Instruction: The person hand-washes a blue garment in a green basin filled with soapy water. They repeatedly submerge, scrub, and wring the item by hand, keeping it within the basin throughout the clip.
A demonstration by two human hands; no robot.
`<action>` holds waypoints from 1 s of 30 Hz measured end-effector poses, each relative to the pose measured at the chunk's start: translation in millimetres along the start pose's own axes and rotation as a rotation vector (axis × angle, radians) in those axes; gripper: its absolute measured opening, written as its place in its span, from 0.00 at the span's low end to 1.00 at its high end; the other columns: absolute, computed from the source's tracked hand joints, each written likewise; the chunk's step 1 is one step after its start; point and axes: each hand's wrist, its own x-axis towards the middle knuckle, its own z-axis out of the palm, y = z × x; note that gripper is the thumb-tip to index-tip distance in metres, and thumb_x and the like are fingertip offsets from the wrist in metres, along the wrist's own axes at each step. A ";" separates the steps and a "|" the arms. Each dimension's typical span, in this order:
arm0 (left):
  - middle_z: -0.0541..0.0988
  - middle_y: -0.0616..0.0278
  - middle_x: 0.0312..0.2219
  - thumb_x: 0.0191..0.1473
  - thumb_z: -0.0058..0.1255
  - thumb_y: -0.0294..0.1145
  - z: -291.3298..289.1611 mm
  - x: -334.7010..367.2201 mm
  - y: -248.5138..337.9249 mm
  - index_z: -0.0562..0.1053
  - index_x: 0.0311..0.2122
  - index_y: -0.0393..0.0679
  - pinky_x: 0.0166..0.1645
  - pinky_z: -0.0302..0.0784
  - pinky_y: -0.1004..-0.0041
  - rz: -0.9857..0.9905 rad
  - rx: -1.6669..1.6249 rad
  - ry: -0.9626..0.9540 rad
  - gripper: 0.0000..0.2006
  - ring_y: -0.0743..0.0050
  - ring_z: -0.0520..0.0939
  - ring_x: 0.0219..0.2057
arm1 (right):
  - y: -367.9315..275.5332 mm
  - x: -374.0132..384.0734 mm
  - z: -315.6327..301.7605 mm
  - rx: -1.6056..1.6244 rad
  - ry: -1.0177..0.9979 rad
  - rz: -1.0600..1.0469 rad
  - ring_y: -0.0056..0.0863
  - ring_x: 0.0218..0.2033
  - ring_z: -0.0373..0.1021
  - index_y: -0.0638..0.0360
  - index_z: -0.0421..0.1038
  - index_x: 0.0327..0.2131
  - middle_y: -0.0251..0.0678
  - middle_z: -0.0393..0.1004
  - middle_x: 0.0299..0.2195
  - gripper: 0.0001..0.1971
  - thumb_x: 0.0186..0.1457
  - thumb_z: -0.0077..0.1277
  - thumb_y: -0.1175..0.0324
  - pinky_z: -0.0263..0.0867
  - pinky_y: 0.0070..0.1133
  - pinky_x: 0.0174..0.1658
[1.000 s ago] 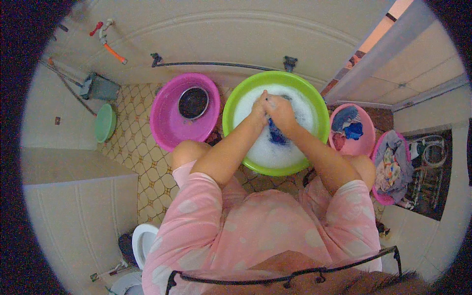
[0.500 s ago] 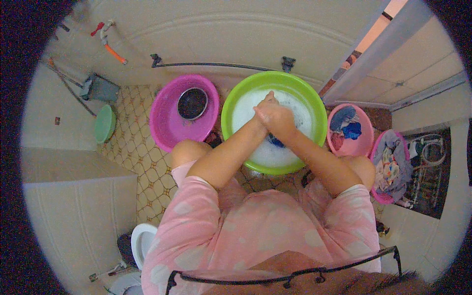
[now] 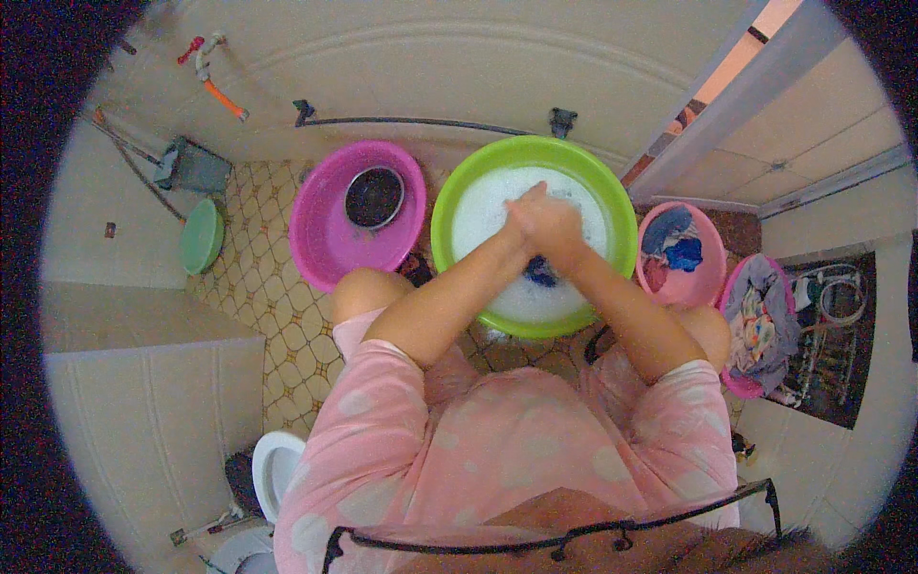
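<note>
A large lime-green basin (image 3: 442,230) holds water covered in white foam (image 3: 488,206). My left hand (image 3: 524,207) and my right hand (image 3: 558,230) are pressed together over the middle of it, the right lying across the left. The fingers look closed, but overlap and blur hide whatever is between them. Just below my hands, a piece of dark blue cloth (image 3: 540,273) pokes out of the foam. I cannot tell whether it runs up into my grip.
Left of the green basin is a magenta basin (image 3: 316,244) holding a round dark pan-like dish (image 3: 374,198). To the right stand a pink basin (image 3: 710,277) with blue clothes (image 3: 683,253) and a tub of laundry (image 3: 765,316). A tap (image 3: 203,62) is on the wall.
Both hands have shifted slightly to the right, still pressed together, and the right one is more blurred. More of the dark blue cloth shows beneath them.
</note>
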 end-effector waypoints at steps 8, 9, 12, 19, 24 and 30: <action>0.74 0.64 0.27 0.52 0.38 0.41 1.8 8.5 2.6 0.67 0.34 0.46 0.34 0.70 0.67 -0.007 0.038 -0.030 0.12 0.69 0.74 0.28 | 12.7 13.0 -3.8 0.065 0.039 0.226 0.41 0.23 0.69 0.64 0.68 0.26 0.47 0.70 0.25 0.19 0.52 0.36 0.57 0.64 0.33 0.26; 0.74 0.63 0.27 0.52 0.38 0.41 -4.5 12.8 5.2 0.67 0.34 0.45 0.34 0.70 0.66 0.000 0.030 -0.059 0.11 0.69 0.74 0.29 | -1.4 12.2 -9.8 0.031 -0.069 0.271 0.40 0.23 0.68 0.63 0.68 0.25 0.46 0.70 0.25 0.18 0.52 0.36 0.57 0.64 0.33 0.26; 0.74 0.62 0.26 0.51 0.39 0.39 0.3 10.8 7.2 0.67 0.35 0.45 0.35 0.70 0.64 -0.017 0.043 -0.022 0.11 0.67 0.75 0.29 | 4.2 13.8 -2.6 0.021 0.044 0.164 0.41 0.22 0.67 0.60 0.68 0.24 0.45 0.69 0.22 0.17 0.53 0.36 0.58 0.62 0.33 0.25; 0.73 0.65 0.24 0.52 0.38 0.42 20.7 5.7 1.1 0.68 0.27 0.49 0.31 0.69 0.67 -0.005 0.118 0.073 0.10 0.72 0.73 0.26 | 52.6 25.6 5.9 0.012 0.205 0.189 0.40 0.20 0.68 0.60 0.69 0.24 0.44 0.70 0.21 0.17 0.54 0.35 0.59 0.64 0.32 0.22; 0.74 0.63 0.25 0.52 0.37 0.41 1.9 14.9 1.2 0.68 0.31 0.47 0.29 0.71 0.69 0.077 -0.013 -0.043 0.11 0.69 0.75 0.24 | 3.0 10.9 -6.9 -0.002 0.105 0.047 0.38 0.20 0.69 0.58 0.69 0.27 0.42 0.69 0.18 0.13 0.51 0.38 0.61 0.65 0.32 0.21; 0.75 0.60 0.26 0.53 0.34 0.41 24.6 2.4 8.1 0.68 0.33 0.46 0.28 0.73 0.67 -0.092 0.090 0.070 0.12 0.66 0.76 0.24 | 64.4 20.8 15.0 -0.061 0.336 0.046 0.36 0.24 0.67 0.57 0.68 0.32 0.40 0.67 0.23 0.08 0.47 0.41 0.68 0.63 0.30 0.24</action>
